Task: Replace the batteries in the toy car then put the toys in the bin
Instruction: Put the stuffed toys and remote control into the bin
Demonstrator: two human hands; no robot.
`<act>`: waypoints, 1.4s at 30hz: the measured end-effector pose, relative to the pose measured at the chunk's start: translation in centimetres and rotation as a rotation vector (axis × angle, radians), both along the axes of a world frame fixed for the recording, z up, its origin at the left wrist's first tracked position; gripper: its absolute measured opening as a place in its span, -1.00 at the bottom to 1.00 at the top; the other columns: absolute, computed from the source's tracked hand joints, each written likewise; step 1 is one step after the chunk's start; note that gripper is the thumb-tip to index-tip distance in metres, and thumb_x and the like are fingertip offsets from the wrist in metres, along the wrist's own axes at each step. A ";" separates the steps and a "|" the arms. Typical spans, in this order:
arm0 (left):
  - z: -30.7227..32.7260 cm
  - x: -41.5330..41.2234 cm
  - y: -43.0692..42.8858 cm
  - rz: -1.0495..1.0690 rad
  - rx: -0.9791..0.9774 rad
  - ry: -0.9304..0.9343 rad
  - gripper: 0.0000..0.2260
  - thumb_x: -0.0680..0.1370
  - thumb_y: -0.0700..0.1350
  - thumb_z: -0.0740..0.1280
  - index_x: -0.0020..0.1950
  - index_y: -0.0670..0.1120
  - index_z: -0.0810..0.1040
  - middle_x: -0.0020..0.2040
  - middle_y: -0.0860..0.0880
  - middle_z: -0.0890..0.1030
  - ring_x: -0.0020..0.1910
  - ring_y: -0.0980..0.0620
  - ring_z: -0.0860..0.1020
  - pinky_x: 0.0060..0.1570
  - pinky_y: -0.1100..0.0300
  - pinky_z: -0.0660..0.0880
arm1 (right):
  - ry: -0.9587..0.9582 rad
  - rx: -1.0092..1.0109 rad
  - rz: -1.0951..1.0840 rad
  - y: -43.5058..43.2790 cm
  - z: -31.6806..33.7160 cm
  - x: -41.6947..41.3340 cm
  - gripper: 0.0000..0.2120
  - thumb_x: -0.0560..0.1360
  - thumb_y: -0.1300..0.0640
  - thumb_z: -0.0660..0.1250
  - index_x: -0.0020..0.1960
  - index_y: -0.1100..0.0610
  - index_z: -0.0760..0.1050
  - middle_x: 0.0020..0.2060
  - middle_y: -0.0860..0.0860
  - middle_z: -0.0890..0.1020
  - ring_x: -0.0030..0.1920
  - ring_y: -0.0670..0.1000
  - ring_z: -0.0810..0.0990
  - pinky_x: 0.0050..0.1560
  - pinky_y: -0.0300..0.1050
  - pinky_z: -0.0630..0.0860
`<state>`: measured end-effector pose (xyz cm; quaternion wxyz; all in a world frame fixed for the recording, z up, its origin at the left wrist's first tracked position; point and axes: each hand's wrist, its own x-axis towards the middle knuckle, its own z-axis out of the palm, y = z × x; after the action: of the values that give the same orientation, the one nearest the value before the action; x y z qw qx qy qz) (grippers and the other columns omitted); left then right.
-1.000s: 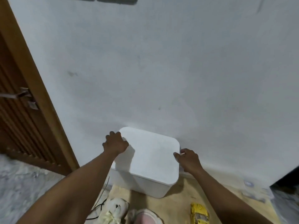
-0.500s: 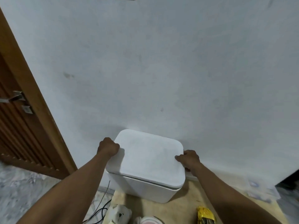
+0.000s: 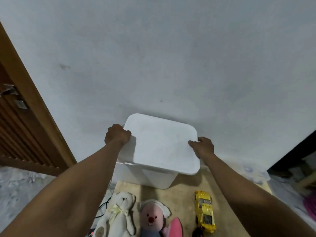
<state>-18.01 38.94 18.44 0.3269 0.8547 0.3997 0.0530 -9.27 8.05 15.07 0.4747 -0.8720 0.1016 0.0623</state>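
Curled round the lid (image 3: 162, 142) edges: left hand (image 3: 117, 134), right hand (image 3: 203, 147)

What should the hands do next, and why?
Probably lift the white square plastic lid aside: the left hand and right hand grip its edges, it is askew over the white plastic bin, and the yellow toy car lies outside.

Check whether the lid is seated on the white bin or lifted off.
Lifted off. The left hand and right hand grip the lid, held skewed above the bin; the bin's left rim shows uncovered.
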 end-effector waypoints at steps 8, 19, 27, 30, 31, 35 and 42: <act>0.4 0.9 -15.1 -0.321 0.053 -0.005 -0.65 0.48 -0.05 0.32 0.25 -0.03 0.49 0.20 -0.09 0.56 0.19 -0.17 0.55 0.05 0.12 0.44 | -0.087 -0.236 -0.192 -14.0 0.9 -3.7 -0.42 0.42 -0.22 0.36 0.27 0.16 0.51 0.18 0.12 0.58 0.12 0.18 0.60 0.14 0.04 0.56; -8.8 -2.0 -37.6 -0.668 -0.199 0.268 -0.43 0.50 0.07 0.35 0.43 -0.16 0.35 0.35 -0.13 0.50 0.29 -0.14 0.50 0.21 0.10 0.49 | 0.299 -0.459 -0.373 -36.8 -7.6 -10.5 -0.22 0.45 -0.33 0.26 0.42 0.23 0.33 0.36 0.22 0.42 0.32 0.27 0.45 0.29 0.15 0.44; -15.6 -5.1 -45.6 -0.624 -0.320 0.518 -0.39 0.47 0.08 0.35 0.43 -0.21 0.37 0.34 -0.16 0.51 0.26 -0.16 0.53 0.14 0.06 0.57 | 0.482 -0.538 -0.296 -43.3 -13.5 -12.7 -0.21 0.40 -0.31 0.38 0.43 0.15 0.31 0.37 0.20 0.38 0.36 0.27 0.38 0.32 0.16 0.41; -16.9 -5.8 -46.3 -0.608 -0.315 0.583 -0.52 0.52 0.00 0.31 0.36 -0.25 0.43 0.25 -0.19 0.55 0.15 -0.21 0.59 0.02 0.04 0.62 | 0.500 -0.549 -0.240 -43.6 -15.0 -12.7 -0.21 0.38 -0.31 0.40 0.43 0.14 0.31 0.35 0.18 0.38 0.36 0.25 0.39 0.32 0.16 0.41; -17.3 -6.0 -46.3 -0.601 -0.311 0.592 -0.55 0.52 -0.02 0.30 0.32 -0.26 0.45 0.20 -0.19 0.56 0.09 -0.22 0.61 -0.02 0.03 0.63 | 0.503 -0.557 -0.219 -43.5 -15.4 -12.6 -0.21 0.38 -0.30 0.41 0.42 0.13 0.31 0.35 0.18 0.38 0.36 0.25 0.38 0.32 0.16 0.40; -18.0 -6.4 -46.1 -0.583 -0.267 0.562 -0.65 0.51 -0.07 0.29 0.21 -0.27 0.51 -0.02 -0.14 0.56 0.03 -0.19 0.63 -0.04 0.06 0.60 | 0.509 -0.569 -0.185 -43.1 -16.6 -12.5 -0.21 0.39 -0.27 0.42 0.43 0.14 0.28 0.35 0.18 0.36 0.39 0.26 0.34 0.35 0.15 0.37; -17.1 -5.5 -46.0 -0.591 -0.272 0.573 -0.60 0.49 -0.05 0.30 0.21 -0.30 0.51 0.04 -0.24 0.61 -0.01 -0.24 0.66 -0.20 0.10 0.56 | 0.491 -0.643 -0.160 -41.4 -16.2 -12.7 -0.29 0.44 -0.19 0.39 0.44 0.08 0.23 0.36 0.13 0.32 0.38 0.21 0.32 0.30 0.18 0.34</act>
<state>-23.46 -7.06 1.29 0.3134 0.8619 0.2157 -0.3352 -21.99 -33.40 -1.12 0.1429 -0.9246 0.2934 0.1965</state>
